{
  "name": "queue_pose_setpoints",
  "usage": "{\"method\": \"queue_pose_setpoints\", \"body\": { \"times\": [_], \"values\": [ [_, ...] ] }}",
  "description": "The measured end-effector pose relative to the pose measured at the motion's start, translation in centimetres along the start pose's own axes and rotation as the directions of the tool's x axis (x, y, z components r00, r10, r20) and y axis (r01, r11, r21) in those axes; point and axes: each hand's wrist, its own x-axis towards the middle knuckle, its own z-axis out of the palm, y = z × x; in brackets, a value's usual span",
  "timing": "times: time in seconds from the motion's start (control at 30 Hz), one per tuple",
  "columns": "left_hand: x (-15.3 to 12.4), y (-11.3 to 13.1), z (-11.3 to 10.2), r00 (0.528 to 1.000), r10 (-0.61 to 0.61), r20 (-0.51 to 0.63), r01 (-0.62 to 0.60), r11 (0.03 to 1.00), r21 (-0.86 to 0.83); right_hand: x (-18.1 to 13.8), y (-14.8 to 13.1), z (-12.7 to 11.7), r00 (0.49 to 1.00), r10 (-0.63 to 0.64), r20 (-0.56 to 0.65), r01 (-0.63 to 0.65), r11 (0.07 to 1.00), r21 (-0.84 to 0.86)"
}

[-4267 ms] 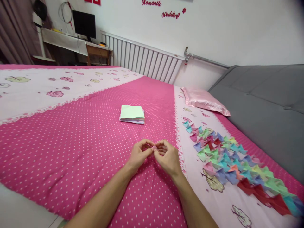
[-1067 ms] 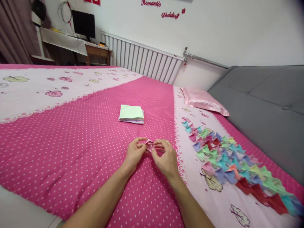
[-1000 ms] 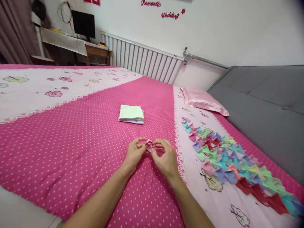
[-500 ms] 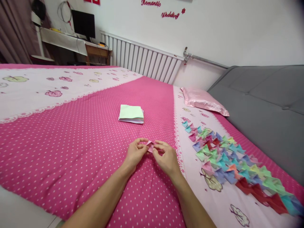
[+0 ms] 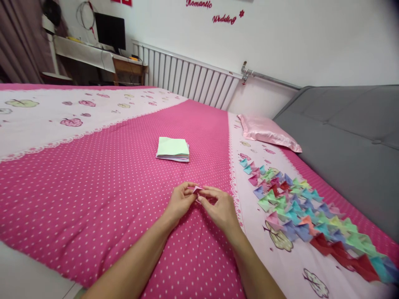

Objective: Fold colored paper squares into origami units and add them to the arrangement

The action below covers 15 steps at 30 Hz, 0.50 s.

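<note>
Left hand (image 5: 180, 203) and right hand (image 5: 220, 207) came close together above the polka-dot bedspread (image 5: 118, 195), each narrowed to a pinch on the same small pink paper (image 5: 197, 189). That paper sat between the fingertips, its peak showing above them and its lower part mostly covered, so the exact fold could not be told. Ahead of the left hand, well apart from it, lay a stack of paper sheets (image 5: 172, 146), pale green on top. To the right of the right hand, folded paper shapes (image 5: 303, 231) stood in slanting rows of many colours. Judging by this, the step in hand was shaping a fold; the next move seemed to call for a steady left pinch and light pressure from the right thumb.
</note>
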Motion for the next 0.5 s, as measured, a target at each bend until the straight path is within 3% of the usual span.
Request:
{"method": "queue_pose_setpoints", "body": {
  "times": [0.27, 0.5],
  "values": [
    [-0.06, -0.14, -0.07, 1.0, 0.013, -0.002, -0.012, 0.996, 0.093, -0.12, -0.26, 0.0, 0.998, -0.049, -0.034, 0.042, 0.982, -0.184],
    [-0.37, 0.45, 0.38, 0.997, -0.035, 0.075, 0.029, 0.997, 0.074, -0.04, -0.3, -0.7, 0.999, -0.038, 0.036, 0.038, 0.999, -0.012]
  ]
}}
